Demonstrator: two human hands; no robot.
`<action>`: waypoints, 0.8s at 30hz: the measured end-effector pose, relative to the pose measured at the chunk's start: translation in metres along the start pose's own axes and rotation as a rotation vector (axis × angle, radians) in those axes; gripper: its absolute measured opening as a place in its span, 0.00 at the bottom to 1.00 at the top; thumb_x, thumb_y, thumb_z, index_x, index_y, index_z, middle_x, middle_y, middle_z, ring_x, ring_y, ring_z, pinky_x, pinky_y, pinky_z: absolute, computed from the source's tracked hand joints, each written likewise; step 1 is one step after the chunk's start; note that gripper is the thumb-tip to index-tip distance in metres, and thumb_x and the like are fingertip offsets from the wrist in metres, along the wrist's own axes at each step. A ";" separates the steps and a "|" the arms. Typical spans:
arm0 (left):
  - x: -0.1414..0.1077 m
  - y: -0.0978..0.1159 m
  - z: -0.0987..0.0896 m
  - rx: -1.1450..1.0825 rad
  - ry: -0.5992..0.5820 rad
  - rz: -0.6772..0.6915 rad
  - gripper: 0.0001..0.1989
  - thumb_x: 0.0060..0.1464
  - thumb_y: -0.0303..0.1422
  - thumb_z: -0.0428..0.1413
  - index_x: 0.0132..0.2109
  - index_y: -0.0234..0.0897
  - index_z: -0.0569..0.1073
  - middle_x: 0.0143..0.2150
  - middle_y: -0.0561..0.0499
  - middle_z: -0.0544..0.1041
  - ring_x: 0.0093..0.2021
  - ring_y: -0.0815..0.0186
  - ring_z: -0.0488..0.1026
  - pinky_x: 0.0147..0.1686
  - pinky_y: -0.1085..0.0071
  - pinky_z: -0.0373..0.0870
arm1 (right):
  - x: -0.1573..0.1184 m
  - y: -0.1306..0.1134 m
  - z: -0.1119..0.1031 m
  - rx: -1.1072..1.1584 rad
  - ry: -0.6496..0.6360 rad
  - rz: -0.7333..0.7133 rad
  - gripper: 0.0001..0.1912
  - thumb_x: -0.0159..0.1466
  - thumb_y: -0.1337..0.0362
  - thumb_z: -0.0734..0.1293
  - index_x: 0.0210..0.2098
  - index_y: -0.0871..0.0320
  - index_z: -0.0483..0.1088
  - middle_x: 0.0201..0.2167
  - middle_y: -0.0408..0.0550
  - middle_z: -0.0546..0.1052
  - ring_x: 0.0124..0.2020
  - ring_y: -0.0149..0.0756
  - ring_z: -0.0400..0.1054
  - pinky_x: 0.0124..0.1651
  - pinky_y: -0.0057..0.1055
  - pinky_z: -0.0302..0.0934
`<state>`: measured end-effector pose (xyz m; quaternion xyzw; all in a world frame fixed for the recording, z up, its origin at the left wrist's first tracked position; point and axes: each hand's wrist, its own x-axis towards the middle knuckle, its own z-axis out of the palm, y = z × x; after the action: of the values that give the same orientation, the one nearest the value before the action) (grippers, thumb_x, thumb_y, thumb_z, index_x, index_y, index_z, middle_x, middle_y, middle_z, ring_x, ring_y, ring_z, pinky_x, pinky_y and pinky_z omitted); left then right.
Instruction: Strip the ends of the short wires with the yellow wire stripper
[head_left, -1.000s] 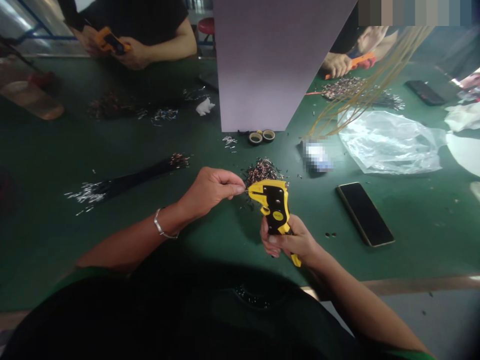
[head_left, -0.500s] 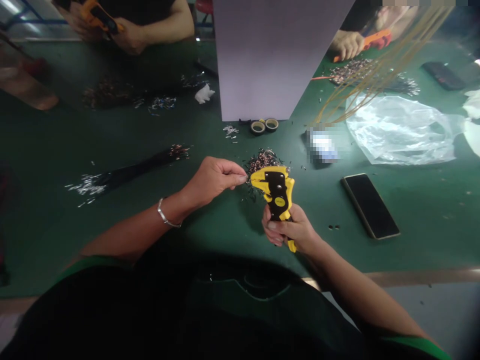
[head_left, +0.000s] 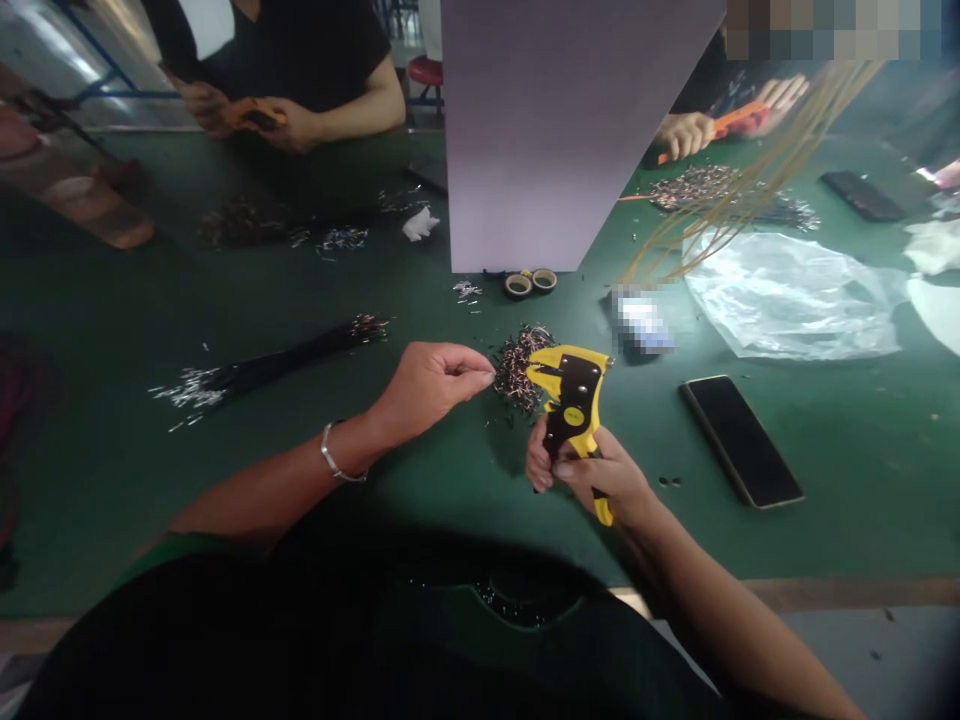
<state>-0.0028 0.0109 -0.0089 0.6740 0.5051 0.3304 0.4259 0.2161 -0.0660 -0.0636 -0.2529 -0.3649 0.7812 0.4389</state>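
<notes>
Left hand [head_left: 442, 385] pinches, contents unclear; right hand [head_left: 616, 474] grips the tool [head_left: 581, 383], whose parted jaws, brought closer, could nip fingertips [head_left: 484, 379].

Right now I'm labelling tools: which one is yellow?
The yellow-and-black pistol-shaped tool in the right hand, unlike the blocky orange tool upper left and slim orange tool upper right.
</notes>
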 end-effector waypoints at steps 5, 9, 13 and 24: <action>-0.005 0.007 0.003 0.104 0.042 0.182 0.06 0.52 0.30 0.59 0.31 0.36 0.80 0.27 0.51 0.80 0.26 0.72 0.70 0.28 0.74 0.65 | 0.001 0.001 -0.001 -0.033 0.016 -0.015 0.15 0.51 0.65 0.75 0.36 0.60 0.71 0.29 0.45 0.70 0.28 0.35 0.66 0.33 0.36 0.63; -0.007 0.009 0.003 0.183 0.058 0.251 0.07 0.54 0.31 0.57 0.32 0.37 0.80 0.27 0.52 0.78 0.26 0.71 0.69 0.29 0.73 0.66 | 0.002 0.003 -0.001 -0.020 0.008 -0.006 0.15 0.50 0.65 0.75 0.36 0.61 0.72 0.28 0.45 0.71 0.28 0.35 0.66 0.33 0.36 0.64; -0.006 0.006 0.003 0.183 0.049 0.224 0.07 0.55 0.31 0.57 0.33 0.38 0.80 0.29 0.51 0.80 0.28 0.71 0.71 0.30 0.73 0.67 | 0.003 0.005 0.000 0.001 -0.038 0.022 0.16 0.50 0.65 0.75 0.36 0.61 0.72 0.29 0.45 0.72 0.28 0.35 0.67 0.33 0.36 0.64; -0.004 0.006 0.004 0.006 -0.054 0.013 0.08 0.54 0.32 0.58 0.37 0.35 0.81 0.21 0.55 0.74 0.21 0.74 0.65 0.23 0.76 0.62 | 0.002 0.005 0.002 0.040 -0.108 0.060 0.19 0.51 0.64 0.76 0.40 0.62 0.70 0.30 0.46 0.73 0.29 0.34 0.67 0.34 0.36 0.65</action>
<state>0.0017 0.0053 -0.0054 0.6873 0.4900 0.3133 0.4351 0.2108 -0.0668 -0.0664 -0.2125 -0.3646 0.8135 0.4001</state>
